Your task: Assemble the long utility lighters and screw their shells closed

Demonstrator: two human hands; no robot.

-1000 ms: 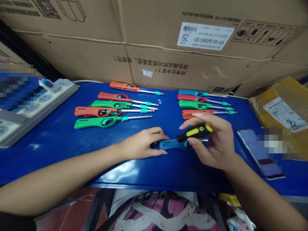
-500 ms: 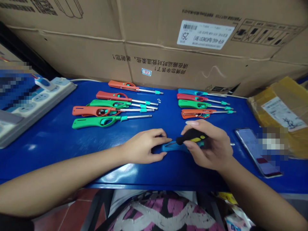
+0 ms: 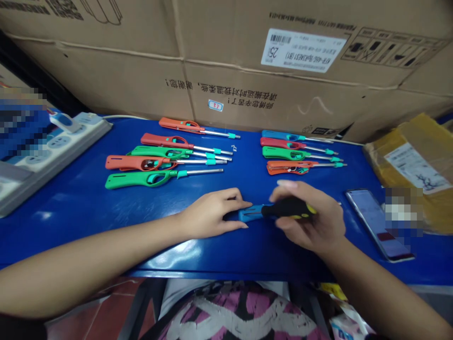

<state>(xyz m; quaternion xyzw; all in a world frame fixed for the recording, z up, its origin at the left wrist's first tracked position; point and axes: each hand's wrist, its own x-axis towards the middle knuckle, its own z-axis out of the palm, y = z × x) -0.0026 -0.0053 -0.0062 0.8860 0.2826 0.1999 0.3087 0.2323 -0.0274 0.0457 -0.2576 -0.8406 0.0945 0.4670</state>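
Your L hand (image 3: 214, 215) has the butt of the blue lighter (image 3: 249, 219) pinched btwn thumb & fingers, near the front of the desk (image 3: 71, 212). Your R hand (image 3: 314, 219) grips a blk/yellow screwdriver (image 3: 286, 208), shaft over the lighter's handle; can't tell if the tip touches.

Big brown carton (image 3: 219, 42) behind, most print upside down to you. Carton label (image 3: 303, 50) w/ barcode reads KFR-46G/BpR3AES1(B1), plus a large 25. Below it, Chin. text (image 3: 240, 92) asks for gentle handling & says thanks. Small sticker (image 3: 215, 105) has red digits, too tiny to be sure of. Part of a QR code (image 3: 67, 8) top L. Taped pkg (image 3: 433, 212) on R has a white pkg label (image 3: 417, 165), print too small to read.

Desk is glossy blue, w/ glare spots. Far side, a L row of lighters (image 3: 141, 178), orange/red & green, noses R; beside it a R row of lighters (image 3: 279, 152): blue, red, green, orange. Phone (image 3: 371, 222), screen lit, text illegible, lies btwn R hand & pkg. White power strip (image 3: 67, 141) w/ plug (image 3: 63, 122) at far L. Below: reddish tiled floor (image 3: 106, 316), pink/blk/white patterned cloth (image 3: 240, 311) at your lap.
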